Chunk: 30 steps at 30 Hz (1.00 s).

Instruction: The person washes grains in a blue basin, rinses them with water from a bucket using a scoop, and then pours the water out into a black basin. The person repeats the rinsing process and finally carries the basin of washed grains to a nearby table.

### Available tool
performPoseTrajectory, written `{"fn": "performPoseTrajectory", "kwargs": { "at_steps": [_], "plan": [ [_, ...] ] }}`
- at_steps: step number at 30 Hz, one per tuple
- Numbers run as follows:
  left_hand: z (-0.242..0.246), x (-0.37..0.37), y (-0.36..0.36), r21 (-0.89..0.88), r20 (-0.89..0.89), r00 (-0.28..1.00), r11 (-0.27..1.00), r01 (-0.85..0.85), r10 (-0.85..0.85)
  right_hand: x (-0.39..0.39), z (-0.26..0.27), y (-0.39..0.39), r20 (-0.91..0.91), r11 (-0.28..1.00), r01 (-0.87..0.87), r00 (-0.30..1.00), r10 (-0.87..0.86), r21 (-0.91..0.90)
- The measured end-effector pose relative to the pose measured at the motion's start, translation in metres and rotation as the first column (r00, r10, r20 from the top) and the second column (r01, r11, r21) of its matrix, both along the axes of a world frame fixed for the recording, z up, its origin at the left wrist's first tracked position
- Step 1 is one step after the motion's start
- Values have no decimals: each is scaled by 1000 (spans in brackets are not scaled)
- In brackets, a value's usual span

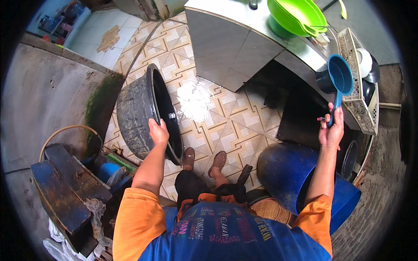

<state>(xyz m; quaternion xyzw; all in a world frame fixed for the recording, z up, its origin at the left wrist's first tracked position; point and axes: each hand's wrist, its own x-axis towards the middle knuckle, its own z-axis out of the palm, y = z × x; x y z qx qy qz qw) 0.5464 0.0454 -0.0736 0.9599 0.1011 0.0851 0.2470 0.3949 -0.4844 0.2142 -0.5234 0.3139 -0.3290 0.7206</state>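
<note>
A large black plastic tub [135, 111] stands tilted on its side on the patterned tile floor, its opening turned to the right. My left hand [159, 132] grips the tub's near rim. Held out at the right, my right hand [332, 127] is closed around the handle of a blue plastic water dipper [341, 74]. The dipper is beside the edge of the counter, close to a dish rack [354, 94]. Between the tub and the counter, a bright white patch lies on the floor; whether it is glare, foam or water I cannot tell.
A metal-topped counter [228, 13] with green basins [295, 18] runs along the upper right. Blue plastic barrels [284, 169] stand below my right arm, near a woven basket [271, 208]. Worn blue boards [62, 189] lie at lower left by a mossy wall [62, 84].
</note>
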Motion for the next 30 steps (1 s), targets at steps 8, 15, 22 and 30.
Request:
{"fn": "performPoseTrajectory", "kwargs": {
  "at_steps": [8,15,22,30],
  "plan": [
    [2,3,42,-12,40,996,997,-77,77,25,-7,-26,-92,999,41,995,-42,-22],
    [4,8,88,-105,-26,989,983,-150,148,43,1,-37,-163,996,68,983,-78,-62],
    [-9,20,151,-200,-119,958,939,-280,260,27,-6,10,-239,965,258,941,-241,46],
    [44,65,165,-387,-365,831,744,-545,419,-67,-52,45,-384,970,207,912,-145,127]
  ]
}}
